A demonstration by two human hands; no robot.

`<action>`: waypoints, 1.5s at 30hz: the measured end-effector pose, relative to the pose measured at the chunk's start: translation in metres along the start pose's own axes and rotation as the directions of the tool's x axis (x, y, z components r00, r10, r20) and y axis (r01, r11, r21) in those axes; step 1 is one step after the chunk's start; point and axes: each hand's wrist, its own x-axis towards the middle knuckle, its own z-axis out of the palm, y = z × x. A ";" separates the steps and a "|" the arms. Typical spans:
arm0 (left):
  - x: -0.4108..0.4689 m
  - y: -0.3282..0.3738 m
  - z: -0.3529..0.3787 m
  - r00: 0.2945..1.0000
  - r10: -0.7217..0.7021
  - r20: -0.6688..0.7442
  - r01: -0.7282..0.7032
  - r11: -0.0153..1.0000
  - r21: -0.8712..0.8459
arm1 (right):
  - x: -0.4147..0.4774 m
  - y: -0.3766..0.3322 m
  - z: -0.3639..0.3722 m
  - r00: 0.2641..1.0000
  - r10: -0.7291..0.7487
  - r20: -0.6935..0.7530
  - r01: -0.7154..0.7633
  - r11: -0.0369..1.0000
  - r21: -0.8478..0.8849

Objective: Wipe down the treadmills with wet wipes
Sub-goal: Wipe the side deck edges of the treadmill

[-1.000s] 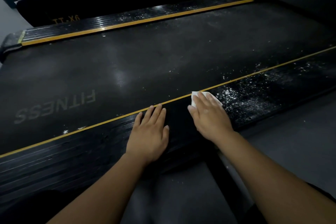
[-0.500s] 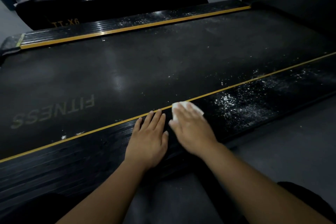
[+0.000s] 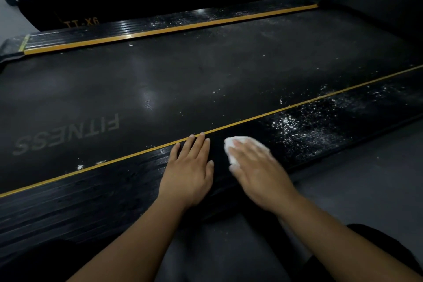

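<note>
Pressing wet wipe point(image 3: 230, 150) under flat, unclenched right grip point(image 3: 258, 167); dust patch point(image 3: 295, 130) lies rightward of it, along treadmill side rail point(image 3: 103, 188).

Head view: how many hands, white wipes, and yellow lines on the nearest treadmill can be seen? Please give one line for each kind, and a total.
Hands: 2 (left hand, right hand)
Wipes: 1 (white wipe under the right hand)
Yellow lines on the nearest treadmill: 2 (near line, far line)
Total: 5
</note>
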 end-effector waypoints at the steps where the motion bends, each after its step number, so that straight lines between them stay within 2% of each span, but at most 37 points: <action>1: 0.000 0.000 0.000 1.000 -0.004 -0.003 0.004 1.000 -0.002 | 0.004 0.015 -0.002 0.997 0.076 -0.029 -0.076 0.997 -0.018; 4: 0.000 0.001 -0.001 1.000 -0.006 0.005 0.006 1.000 0.004 | 0.030 0.009 -0.003 0.971 0.234 -0.055 -0.237 0.970 -0.054; 5: 0.000 0.002 -0.002 1.000 -0.006 0.004 0.006 1.000 0.007 | 0.031 -0.007 0.000 0.975 0.215 -0.057 -0.218 0.974 -0.060; 7: 0.000 0.001 -0.002 1.000 -0.004 0.006 0.004 1.000 -0.008 | 0.013 -0.034 0.012 0.997 0.053 -0.059 -0.057 0.996 -0.062; 9: 0.000 0.001 -0.001 1.000 -0.001 0.010 0.001 1.000 -0.018 | -0.020 -0.036 0.017 0.996 -0.072 -0.055 0.071 0.997 -0.026; 10: 0.000 0.001 -0.001 1.000 -0.002 0.006 0.002 1.000 -0.010 | -0.029 -0.024 0.018 0.994 -0.084 -0.067 0.082 0.996 -0.025; 11: 0.000 0.001 0.000 1.000 -0.003 0.001 0.003 1.000 -0.002 | -0.032 -0.010 0.018 0.993 -0.056 -0.099 0.052 0.998 -0.046; 13: 0.000 0.000 0.000 1.000 -0.004 0.000 0.004 1.000 -0.002 | -0.019 0.011 0.012 0.982 0.106 -0.155 -0.116 0.992 -0.054; 15: 0.000 0.001 -0.001 1.000 -0.005 0.002 0.005 1.000 -0.001 | 0.001 0.001 0.012 0.949 0.263 -0.175 -0.270 0.963 -0.016; 16: -0.001 0.002 -0.001 1.000 -0.005 0.002 0.005 1.000 0.001 | 0.004 -0.014 0.015 0.947 0.272 -0.171 -0.275 0.961 0.008; 19: -0.001 0.002 -0.002 1.000 0.017 0.006 -0.017 1.000 -0.003 | -0.022 -0.042 0.029 0.986 0.055 -0.157 -0.057 0.998 -0.010; 21: -0.002 0.003 -0.003 0.999 0.053 0.008 -0.053 0.999 -0.010 | -0.040 -0.021 0.028 0.985 -0.028 -0.170 0.021 0.999 -0.046; 22: -0.002 0.002 -0.002 0.998 0.069 0.006 -0.069 0.998 -0.011 | -0.041 -0.006 0.024 0.980 0.010 -0.198 -0.022 0.998 -0.057; 24: -0.001 0.002 -0.002 0.996 0.089 0.017 -0.089 0.996 -0.007 | -0.027 0.018 0.017 0.942 0.193 -0.274 -0.211 0.977 -0.038; 26: -0.001 0.002 -0.002 0.994 0.100 0.039 -0.100 0.995 0.000 | -0.010 0.009 0.018 0.896 0.332 -0.294 -0.351 0.936 -0.014; 27: -0.001 0.002 -0.002 0.994 0.100 0.041 -0.100 0.995 -0.003 | -0.009 -0.005 0.021 0.897 0.327 -0.297 -0.343 0.939 -0.004; 28: -0.001 0.002 -0.002 0.994 0.097 0.041 -0.097 0.995 -0.013 | -0.012 -0.018 0.026 0.917 0.260 -0.301 -0.279 0.960 -0.021; 30: 0.000 0.003 -0.003 0.995 0.087 0.046 -0.085 0.996 -0.028 | -0.033 -0.029 0.031 0.954 0.034 -0.298 -0.055 0.996 -0.065; 31: -0.001 0.003 -0.003 0.996 0.080 0.045 -0.079 0.996 -0.029 | -0.043 -0.025 0.029 0.948 -0.045 -0.314 0.029 0.998 -0.055; 32: -0.001 0.004 -0.002 0.996 0.076 0.038 -0.075 0.997 -0.028 | -0.048 -0.015 0.026 0.939 -0.063 -0.338 0.064 0.998 -0.007; 35: 0.000 0.006 -0.002 0.997 0.074 0.033 -0.073 0.997 -0.022 | -0.036 0.018 0.015 0.898 0.121 -0.423 -0.076 0.990 0.122; 37: 0.000 0.006 -0.002 0.997 0.071 0.030 -0.070 0.997 -0.021 | -0.018 0.025 0.017 0.874 0.237 -0.425 -0.203 0.971 0.126; 38: 0.000 0.006 -0.002 0.997 0.069 0.033 -0.069 0.997 -0.017 | -0.011 0.017 0.020 0.871 0.243 -0.427 -0.214 0.970 0.116; 39: 0.000 0.006 -0.002 0.997 0.068 0.036 -0.068 0.998 -0.013 | -0.009 0.004 0.025 0.880 0.204 -0.430 -0.182 0.979 0.093; 41: 0.000 0.005 -0.002 0.997 0.071 0.032 -0.071 0.997 -0.015 | -0.024 -0.022 0.035 0.919 0.037 -0.392 -0.023 0.999 0.040; 43: 0.000 0.005 -0.001 0.997 0.074 0.035 -0.074 0.997 -0.017 | -0.046 -0.026 0.035 0.921 -0.120 -0.372 0.113 0.993 -0.041; 45: 0.000 0.005 -0.001 0.997 0.074 0.031 -0.073 0.997 -0.013 | -0.052 -0.001 0.028 0.914 -0.060 -0.402 0.046 0.998 -0.045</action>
